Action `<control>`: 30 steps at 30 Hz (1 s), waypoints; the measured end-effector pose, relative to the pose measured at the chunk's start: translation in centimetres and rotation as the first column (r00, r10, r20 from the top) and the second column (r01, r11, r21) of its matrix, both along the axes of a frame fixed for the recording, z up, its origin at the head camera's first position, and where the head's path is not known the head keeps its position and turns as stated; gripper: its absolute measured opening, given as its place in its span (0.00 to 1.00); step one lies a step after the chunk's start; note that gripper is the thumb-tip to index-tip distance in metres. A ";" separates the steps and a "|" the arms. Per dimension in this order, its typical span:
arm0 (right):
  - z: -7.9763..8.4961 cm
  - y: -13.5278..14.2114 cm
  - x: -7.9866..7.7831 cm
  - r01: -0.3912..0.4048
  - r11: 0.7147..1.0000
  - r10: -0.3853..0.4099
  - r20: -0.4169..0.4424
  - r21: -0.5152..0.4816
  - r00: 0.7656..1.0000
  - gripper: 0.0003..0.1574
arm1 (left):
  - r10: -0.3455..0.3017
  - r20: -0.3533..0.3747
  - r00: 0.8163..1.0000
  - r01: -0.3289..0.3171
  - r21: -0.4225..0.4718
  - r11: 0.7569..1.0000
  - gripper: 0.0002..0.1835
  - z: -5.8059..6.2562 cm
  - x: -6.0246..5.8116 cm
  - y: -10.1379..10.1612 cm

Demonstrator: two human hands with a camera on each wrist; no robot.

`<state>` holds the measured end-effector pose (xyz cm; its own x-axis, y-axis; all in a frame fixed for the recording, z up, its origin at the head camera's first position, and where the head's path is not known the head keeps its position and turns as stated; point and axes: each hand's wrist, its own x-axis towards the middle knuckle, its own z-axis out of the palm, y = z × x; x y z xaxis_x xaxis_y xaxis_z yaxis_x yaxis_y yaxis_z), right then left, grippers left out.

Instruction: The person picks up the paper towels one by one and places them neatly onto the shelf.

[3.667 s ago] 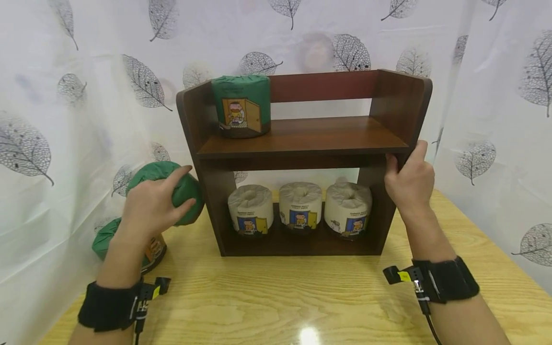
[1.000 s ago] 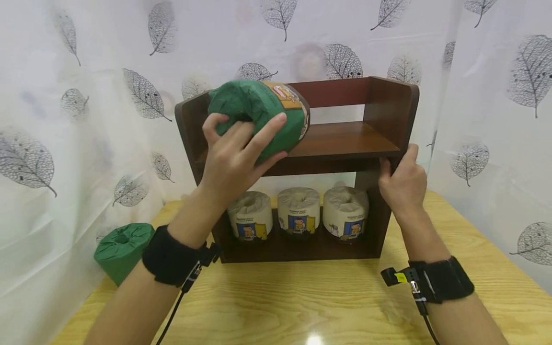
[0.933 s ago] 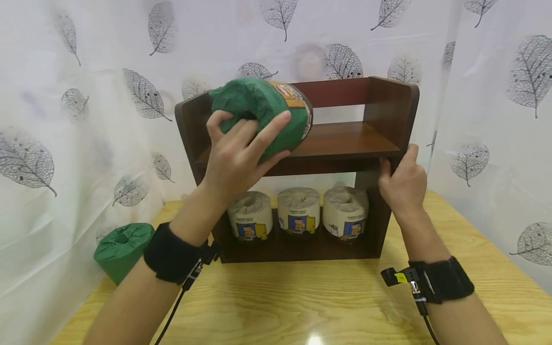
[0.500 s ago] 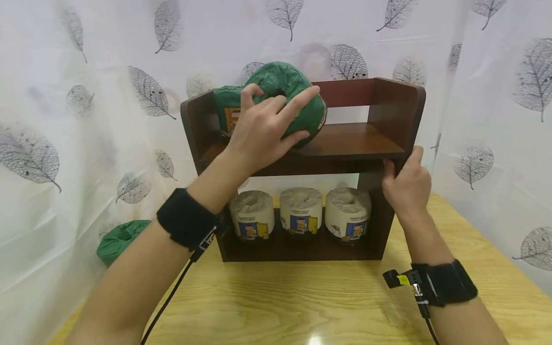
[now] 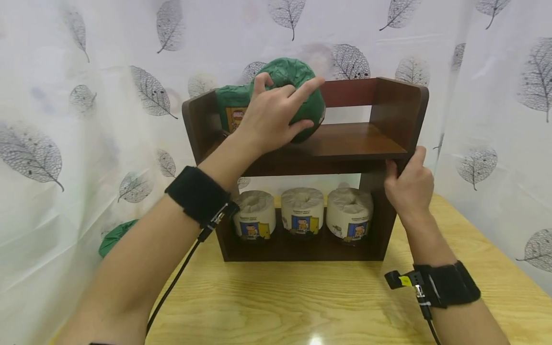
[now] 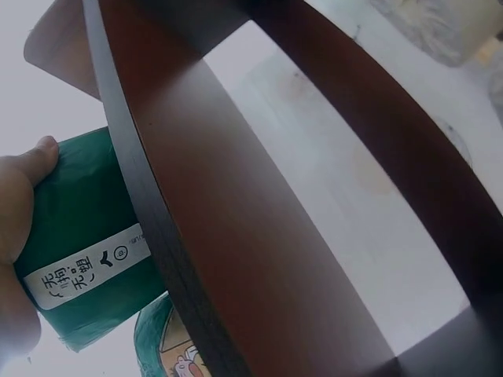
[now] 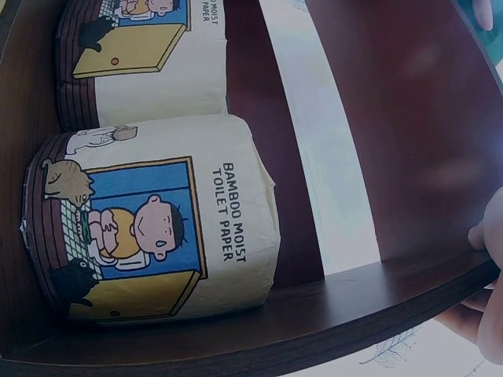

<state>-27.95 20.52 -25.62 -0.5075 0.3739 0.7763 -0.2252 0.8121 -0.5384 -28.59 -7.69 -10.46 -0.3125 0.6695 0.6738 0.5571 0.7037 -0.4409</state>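
With its fingers spread over the end and some bent into the core, my left hand [image 5: 273, 115] holds a green-wrapped toilet paper roll [image 5: 313, 108], tilted at the upper level of a dark wooden shelf [image 5: 358, 139]. In the left wrist view that toilet paper roll [image 6: 86, 188] shows a white label beyond the board's edge. Another green roll [image 5: 235, 98] stands at the upper left, partly hidden by the hand. My right hand [image 5: 411, 187] grips the shelf's right side panel, thumb on the inner side. Whether the held roll touches the board is unclear.
Three cream toilet paper rolls [image 5: 302, 211] stand upright in the lower compartment. A further green roll [image 5: 115, 237] sits at the table's left, mostly behind my left forearm. A leaf-patterned curtain [image 5: 129, 143] hangs behind the wooden table [image 5: 267, 297].
My left hand has carried the green roll from beside the shelf up and right to the upper level, lately turning its end more toward me. The right hand keeps its grip.
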 end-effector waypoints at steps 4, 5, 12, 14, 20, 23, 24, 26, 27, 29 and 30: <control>0.0 0.1 0.0 -0.001 1.000 0.001 0.013 -0.002 1.000 0.28 | 0.070 0.039 0.997 -0.068 -0.052 0.996 0.39 0.8 -0.3 0.8; 0.0 0.1 0.0 -0.002 1.000 0.002 0.019 -0.004 1.000 0.28 | 0.087 0.047 0.995 -0.084 -0.062 0.995 0.39 1.0 -0.3 1.0; 0.1 0.0 0.0 -0.004 1.000 0.005 0.026 -0.001 1.000 0.28 | 0.163 0.120 0.979 -0.150 -0.113 0.982 0.40 1.7 -0.5 1.3; 0.2 -0.1 0.0 -0.007 1.000 0.007 0.018 0.002 1.000 0.28 | 0.182 0.151 0.972 -0.164 -0.123 0.979 0.40 1.8 -0.6 1.3; 0.2 0.0 0.0 -0.008 1.000 0.008 0.011 0.000 1.000 0.28 | 0.229 0.274 0.934 -0.193 -0.150 0.970 0.40 2.5 -1.8 1.5; 0.3 0.0 0.1 -0.009 1.000 0.010 0.021 -0.003 1.000 0.28 | 0.239 0.326 0.915 -0.198 -0.154 0.968 0.41 3.0 -2.1 1.7; 0.3 0.0 0.0 -0.010 1.000 0.010 0.020 -0.002 1.000 0.28 | 0.239 0.342 0.909 -0.197 -0.152 0.968 0.41 3.1 -2.1 1.7; 0.2 0.1 0.0 -0.012 1.000 0.012 0.020 -0.001 1.000 0.28 | 0.236 0.379 0.895 -0.195 -0.144 0.970 0.43 3.4 -2.2 1.9; 0.2 0.1 0.0 -0.012 1.000 0.012 0.018 0.000 1.000 0.28 | 0.231 0.395 0.889 -0.192 -0.136 0.972 0.44 3.5 -2.2 1.9; 0.1 0.1 0.0 -0.012 1.000 0.012 0.014 0.004 1.000 0.28 | 0.220 0.417 0.882 -0.190 -0.113 0.975 0.47 3.5 -2.3 1.9; 0.1 0.2 0.0 -0.013 1.000 0.013 0.014 0.005 1.000 0.28 | 0.214 0.418 0.883 -0.188 -0.102 0.977 0.48 3.5 -2.3 1.9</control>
